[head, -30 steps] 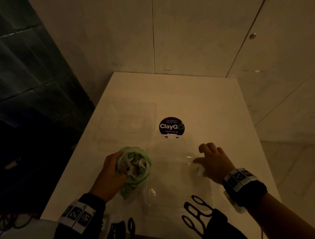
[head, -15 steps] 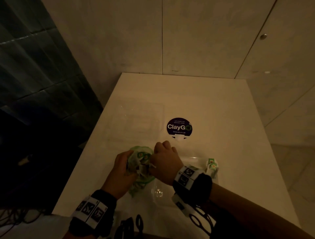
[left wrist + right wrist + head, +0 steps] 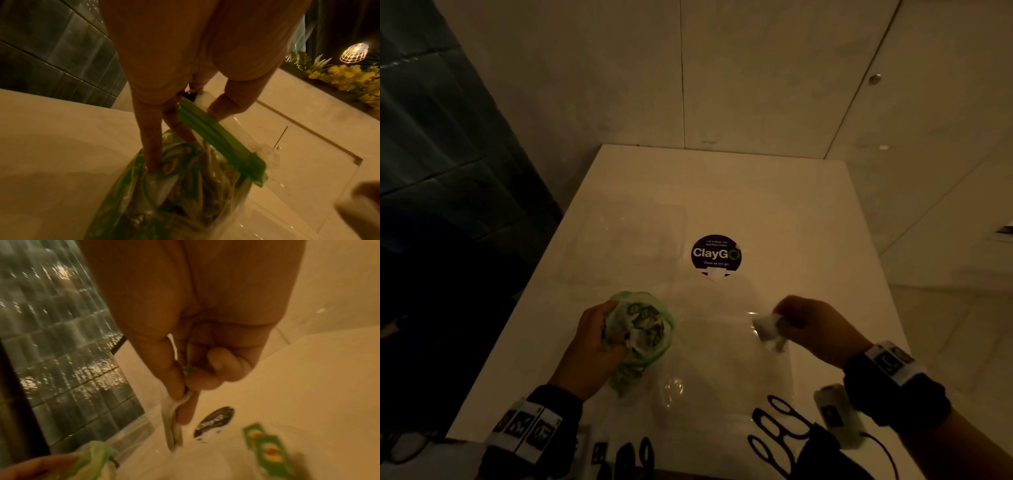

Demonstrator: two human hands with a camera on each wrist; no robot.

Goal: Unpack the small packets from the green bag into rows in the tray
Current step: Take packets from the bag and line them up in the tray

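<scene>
The green zip bag stands open on the table's near left, stuffed with small green-and-white packets. My left hand grips its rim, with fingers inside the mouth beside the green zip strip. My right hand hovers over the right side of the clear tray and pinches a small packet between thumb and forefinger. In the right wrist view that pinched packet hangs edge-on. Two green packets lie in the tray below it.
A round dark ClayGo sticker marks the table beyond the tray. A second clear plastic container lies at the far left. Walls close the table's far and right sides, and dark tiles stand to the left.
My right hand went from the tray's right side to the bag, took a packet and has swung back right over the tray. The left hand kept hold of the bag.
</scene>
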